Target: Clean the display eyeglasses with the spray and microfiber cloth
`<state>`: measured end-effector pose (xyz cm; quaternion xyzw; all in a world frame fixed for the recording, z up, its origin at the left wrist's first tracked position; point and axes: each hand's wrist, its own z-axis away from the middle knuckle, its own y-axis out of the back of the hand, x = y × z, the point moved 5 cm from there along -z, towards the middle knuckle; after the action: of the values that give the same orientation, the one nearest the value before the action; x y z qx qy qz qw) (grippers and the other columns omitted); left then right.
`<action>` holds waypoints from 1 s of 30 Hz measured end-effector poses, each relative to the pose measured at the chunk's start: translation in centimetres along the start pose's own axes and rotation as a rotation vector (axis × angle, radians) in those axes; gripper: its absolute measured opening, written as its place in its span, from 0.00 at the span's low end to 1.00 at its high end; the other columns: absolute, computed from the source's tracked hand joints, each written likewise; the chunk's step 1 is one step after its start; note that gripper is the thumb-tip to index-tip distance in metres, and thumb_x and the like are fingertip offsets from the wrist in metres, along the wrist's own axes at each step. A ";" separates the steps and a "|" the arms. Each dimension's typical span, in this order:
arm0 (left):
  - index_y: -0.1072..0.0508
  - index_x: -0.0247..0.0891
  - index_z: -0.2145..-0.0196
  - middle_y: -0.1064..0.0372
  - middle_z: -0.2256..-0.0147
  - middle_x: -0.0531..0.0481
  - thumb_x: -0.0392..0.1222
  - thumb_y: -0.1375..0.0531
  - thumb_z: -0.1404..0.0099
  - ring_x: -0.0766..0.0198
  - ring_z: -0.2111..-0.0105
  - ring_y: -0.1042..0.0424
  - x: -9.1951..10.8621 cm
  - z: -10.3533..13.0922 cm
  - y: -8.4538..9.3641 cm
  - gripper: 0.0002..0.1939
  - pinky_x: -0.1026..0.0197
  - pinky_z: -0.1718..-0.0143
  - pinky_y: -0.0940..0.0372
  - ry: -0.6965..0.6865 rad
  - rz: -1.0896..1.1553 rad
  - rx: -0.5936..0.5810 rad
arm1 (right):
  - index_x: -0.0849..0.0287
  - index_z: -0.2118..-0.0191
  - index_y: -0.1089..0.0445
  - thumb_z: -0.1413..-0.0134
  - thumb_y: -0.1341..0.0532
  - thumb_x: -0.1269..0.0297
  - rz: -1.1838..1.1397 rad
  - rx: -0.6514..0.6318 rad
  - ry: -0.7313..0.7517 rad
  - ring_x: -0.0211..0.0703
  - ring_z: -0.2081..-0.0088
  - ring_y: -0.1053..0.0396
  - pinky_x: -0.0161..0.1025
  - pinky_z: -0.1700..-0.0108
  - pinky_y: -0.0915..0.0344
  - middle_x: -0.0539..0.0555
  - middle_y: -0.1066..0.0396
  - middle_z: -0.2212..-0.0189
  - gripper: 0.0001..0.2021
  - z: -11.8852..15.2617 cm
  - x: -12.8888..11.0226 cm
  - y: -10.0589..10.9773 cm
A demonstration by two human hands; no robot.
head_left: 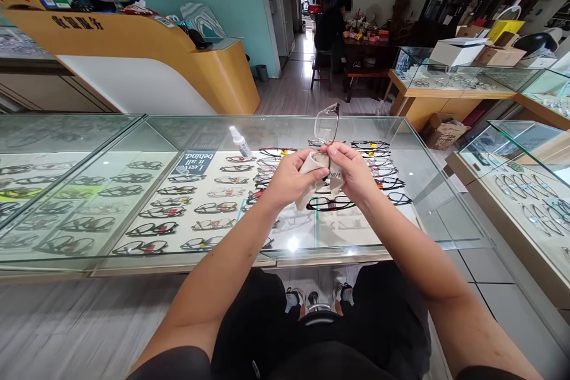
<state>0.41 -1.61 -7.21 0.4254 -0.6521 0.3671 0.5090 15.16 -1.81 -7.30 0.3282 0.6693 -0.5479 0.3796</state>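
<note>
Above the glass counter, both of my hands meet around a pair of glasses (326,124) and a beige cloth (307,195). My left hand (291,175) is closed on the cloth, its thumb pressing the folds towards the frame. My right hand (350,169) pinches the glasses near their lower part, with some cloth hanging beneath its fingers. One lens rim stands up above the fingertips; the rest of the glasses is hidden by the hands and cloth. A white spray bottle (240,142) stands on the counter to the left of my hands.
Rows of glasses (216,208) lie inside the glass display case (285,254) under my arms. More cases (512,214) stand on the right. Behind are a yellow reception counter (227,74), cardboard boxes (443,130) and a person seated at a cluttered table.
</note>
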 end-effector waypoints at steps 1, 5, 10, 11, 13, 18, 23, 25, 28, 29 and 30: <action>0.19 0.36 0.59 0.28 0.69 0.53 0.56 0.18 0.47 0.65 0.69 0.33 0.0 -0.1 0.0 0.27 0.63 0.67 0.37 -0.016 0.005 0.028 | 0.51 0.66 0.17 0.59 0.17 0.44 0.014 -0.003 0.010 0.40 0.64 0.25 0.37 0.61 0.28 0.50 0.16 0.61 0.21 0.1 0.1 -0.2; 0.19 0.36 0.61 0.27 0.68 0.51 0.65 0.24 0.40 0.65 0.68 0.32 -0.1 -0.2 -0.1 0.28 0.62 0.65 0.36 -0.068 0.024 0.090 | 0.52 0.68 0.20 0.59 0.17 0.44 0.043 -0.017 0.036 0.42 0.61 0.24 0.40 0.55 0.26 0.50 0.15 0.59 0.21 0.2 0.1 -0.5; 0.19 0.35 0.59 0.26 0.67 0.50 0.65 0.28 0.33 0.64 0.68 0.30 -0.1 0.0 0.1 0.27 0.62 0.63 0.34 0.018 0.066 -0.013 | 0.53 0.68 0.19 0.60 0.16 0.48 -0.004 0.001 -0.004 0.38 0.65 0.25 0.37 0.60 0.27 0.50 0.15 0.61 0.20 0.0 -0.3 0.2; 0.19 0.35 0.57 0.25 0.66 0.49 0.64 0.28 0.33 0.63 0.67 0.29 -0.1 0.1 0.1 0.26 0.62 0.63 0.33 0.036 0.061 -0.043 | 0.53 0.67 0.18 0.60 0.16 0.48 -0.012 0.008 -0.008 0.38 0.66 0.26 0.37 0.62 0.28 0.49 0.16 0.62 0.20 -0.1 -0.3 0.3; 0.18 0.36 0.51 0.22 0.62 0.48 0.59 0.26 0.35 0.62 0.64 0.27 -0.1 0.2 0.2 0.25 0.62 0.61 0.31 0.060 0.043 -0.085 | 0.53 0.65 0.17 0.61 0.16 0.47 -0.023 0.018 -0.019 0.39 0.68 0.26 0.37 0.64 0.29 0.49 0.17 0.64 0.21 -0.2 -0.4 0.6; 0.18 0.37 0.48 0.21 0.61 0.48 0.52 0.20 0.44 0.63 0.65 0.25 -1.0 -0.2 -0.1 0.30 0.63 0.62 0.30 0.132 0.199 -0.033 | 0.53 0.63 0.19 0.63 0.16 0.48 -0.079 0.061 -0.048 0.43 0.66 0.24 0.40 0.63 0.26 0.50 0.17 0.66 0.23 -0.7 0.0 1.0; 0.18 0.37 0.53 0.19 0.61 0.49 0.49 0.16 0.52 0.64 0.66 0.23 -1.8 -0.5 -0.7 0.31 0.62 0.62 0.28 0.246 0.385 0.007 | 0.51 0.63 0.19 0.64 0.15 0.48 -0.094 0.083 -0.030 0.44 0.64 0.23 0.40 0.61 0.24 0.50 0.16 0.62 0.23 -0.9 0.1 1.3; 0.17 0.37 0.53 0.19 0.62 0.49 0.50 0.16 0.51 0.64 0.67 0.23 -1.9 -0.4 -0.7 0.31 0.62 0.64 0.28 0.290 0.383 -0.001 | 0.51 0.64 0.19 0.64 0.15 0.49 -0.107 0.092 -0.028 0.43 0.65 0.24 0.40 0.62 0.25 0.49 0.17 0.63 0.23 -0.8 0.1 1.3; 0.17 0.34 0.55 0.20 0.65 0.49 0.54 0.16 0.50 0.65 0.69 0.25 -2.0 -0.2 -0.7 0.31 0.63 0.66 0.29 0.339 0.354 -0.027 | 0.51 0.66 0.20 0.66 0.14 0.49 -0.124 0.111 -0.022 0.42 0.66 0.26 0.39 0.64 0.26 0.48 0.18 0.64 0.23 -0.7 0.0 1.2; 0.17 0.34 0.56 0.21 0.66 0.49 0.54 0.16 0.50 0.65 0.69 0.25 -2.0 -0.2 -0.7 0.30 0.62 0.66 0.29 0.336 0.348 -0.030 | 0.51 0.66 0.20 0.66 0.14 0.49 -0.123 0.115 -0.017 0.41 0.66 0.26 0.39 0.64 0.26 0.48 0.17 0.63 0.23 -0.7 0.0 1.2; 0.17 0.34 0.56 0.21 0.66 0.49 0.54 0.16 0.50 0.65 0.69 0.25 -1.9 -0.2 -0.7 0.30 0.62 0.66 0.30 0.324 0.347 -0.025 | 0.51 0.67 0.21 0.66 0.14 0.49 -0.118 0.115 -0.012 0.42 0.66 0.26 0.39 0.63 0.25 0.48 0.17 0.63 0.23 -0.7 0.0 1.1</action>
<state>1.34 -1.35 -8.95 0.2361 -0.6296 0.5045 0.5416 15.99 -0.96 -7.74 0.3064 0.6527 -0.6086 0.3312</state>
